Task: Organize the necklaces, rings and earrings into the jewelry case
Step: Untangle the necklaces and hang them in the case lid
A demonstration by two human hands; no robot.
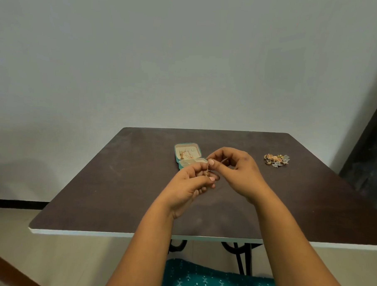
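Teal patterned fabric [218, 280] fills the bottom edge, nearest the viewer, under two bare forearms that reach forward over a dark brown table [116, 183]. Its pale near edge runs straight across, and black metal legs [241, 257] show below it.

Above the table's middle, the left hand [189, 186] and the right hand [236, 168] meet. Both have curled fingers pinching a thin gold necklace [208, 168] between them: the left grips its lower part, the right thumb and forefinger hold the upper end. How the chain hangs below the fingers is too fine to tell.

Just beyond the hands, partly hidden by them, sits a small teal jewelry case [188, 155], open, its lid tipped back. Gold chains [185, 154] lie inside the cream-lined lid, and the near tray shows small compartments.

Well apart, towards the far right of the table, lies a small pile of rings and earrings [276, 160], gold with peach and pale blue pieces, near the right edge.

Bare tabletop stretches wide on the left and along the near side. A plain grey wall [165, 55] rises behind the far edge.
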